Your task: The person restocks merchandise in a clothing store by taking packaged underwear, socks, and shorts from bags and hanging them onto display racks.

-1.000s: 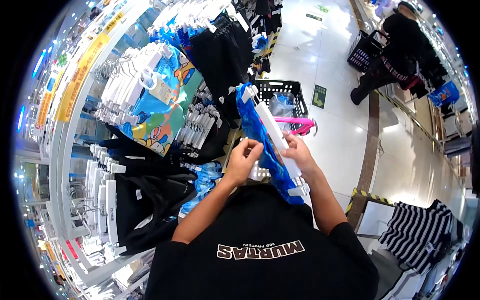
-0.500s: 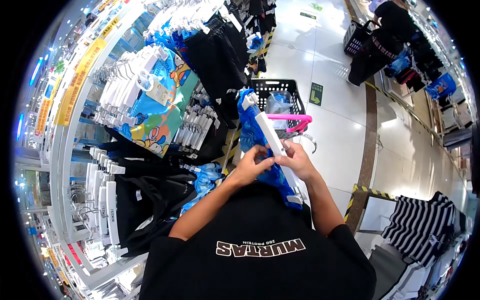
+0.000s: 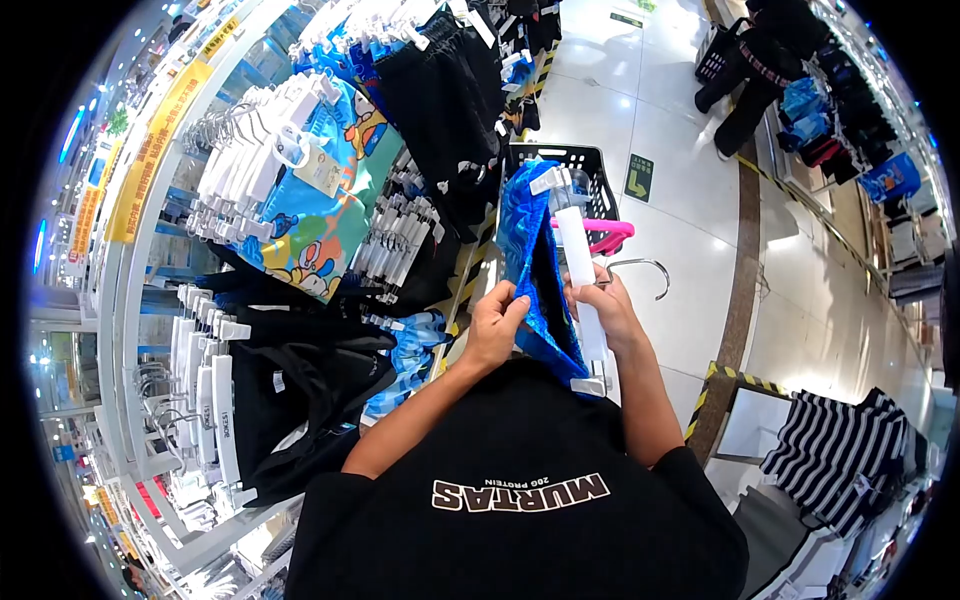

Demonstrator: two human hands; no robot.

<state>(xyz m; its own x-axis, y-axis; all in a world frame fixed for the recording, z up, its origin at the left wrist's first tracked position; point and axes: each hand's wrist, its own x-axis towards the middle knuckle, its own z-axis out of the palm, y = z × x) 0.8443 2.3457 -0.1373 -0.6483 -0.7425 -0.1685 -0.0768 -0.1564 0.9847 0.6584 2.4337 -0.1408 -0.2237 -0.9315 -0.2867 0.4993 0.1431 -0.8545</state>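
A pair of blue patterned swim trunks (image 3: 526, 230) hangs from a white clip hanger (image 3: 574, 245), clipped at both ends of the waistband. My right hand (image 3: 612, 312) is closed around the middle of the hanger, whose metal hook points right. My left hand (image 3: 492, 325) pinches the edge of the waistband and pulls it away from the hanger, so the dark inside of the trunks shows. Just beyond the trunks is a black shopping basket (image 3: 598, 180) with a pink handle (image 3: 608, 236); a clear container inside it is partly hidden.
On my left, a white rack holds hangers with colourful cartoon-print swimwear (image 3: 335, 215) and black garments (image 3: 310, 400). Striped clothing (image 3: 835, 455) lies at the lower right. A person in dark clothes (image 3: 760, 75) stands farther up the tiled aisle (image 3: 680, 240), beside another basket (image 3: 715, 55).
My left hand has moved left, drawing the waistband apart from the hanger. My right hand has shifted slightly right and up with the hanger, which is now more upright.
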